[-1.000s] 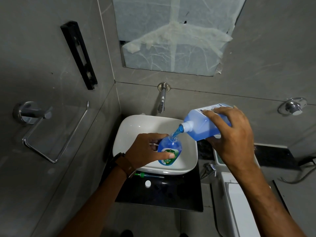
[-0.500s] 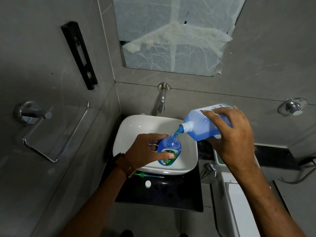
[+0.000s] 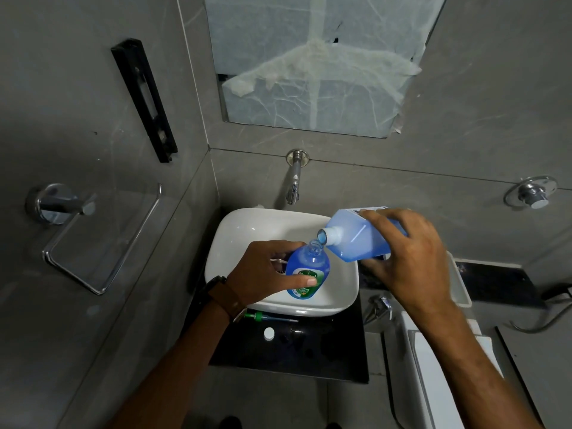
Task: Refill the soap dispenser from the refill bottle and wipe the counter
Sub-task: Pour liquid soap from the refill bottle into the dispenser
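The left hand (image 3: pixel 263 270) is holding the soap dispenser (image 3: pixel 308 272) over the white sink (image 3: pixel 235 239), with its fingers (image 3: pixel 298 284) curled round the bottle. The dispenser's top is open and it is looking nearly full of blue soap. The right hand (image 3: pixel 408 258) is gripping the refill bottle (image 3: pixel 356 235), fingers wrapped over its top. The refill bottle is lying tipped, at 2 o'clock from the dispenser, its white mouth just beside the dispenser's neck. The pump (image 3: pixel 269 317) and a small white cap (image 3: pixel 268 334) are lying on the black counter (image 3: pixel 325 351), at 6 o'clock from the sink.
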A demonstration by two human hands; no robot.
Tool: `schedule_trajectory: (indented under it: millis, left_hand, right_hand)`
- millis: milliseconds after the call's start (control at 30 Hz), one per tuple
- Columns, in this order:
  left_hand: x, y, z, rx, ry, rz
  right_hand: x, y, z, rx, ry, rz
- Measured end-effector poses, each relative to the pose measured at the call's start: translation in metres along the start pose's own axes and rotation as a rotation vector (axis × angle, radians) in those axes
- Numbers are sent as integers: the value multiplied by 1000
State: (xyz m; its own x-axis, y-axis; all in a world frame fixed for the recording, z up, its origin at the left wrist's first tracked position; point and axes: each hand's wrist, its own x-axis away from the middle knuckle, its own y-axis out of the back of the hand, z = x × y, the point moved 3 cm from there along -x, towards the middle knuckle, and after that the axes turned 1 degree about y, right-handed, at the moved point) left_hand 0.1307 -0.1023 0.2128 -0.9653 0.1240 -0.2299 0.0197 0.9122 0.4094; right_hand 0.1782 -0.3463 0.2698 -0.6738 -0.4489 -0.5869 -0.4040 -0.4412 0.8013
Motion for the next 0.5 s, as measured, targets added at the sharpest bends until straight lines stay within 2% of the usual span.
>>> schedule_trajectory:
  millis: [200,433,500]
  left_hand:
    - [2,1,4,1,12,-5]
    - [28,1,43,24,156,-41]
    - [41,2,60,19,209,-39]
  right_hand:
    - [5,-10,0,-214,-132,36]
    - [48,-56,-15,-575,-510,170]
    - [67,-71,-19,-635,-563,229]
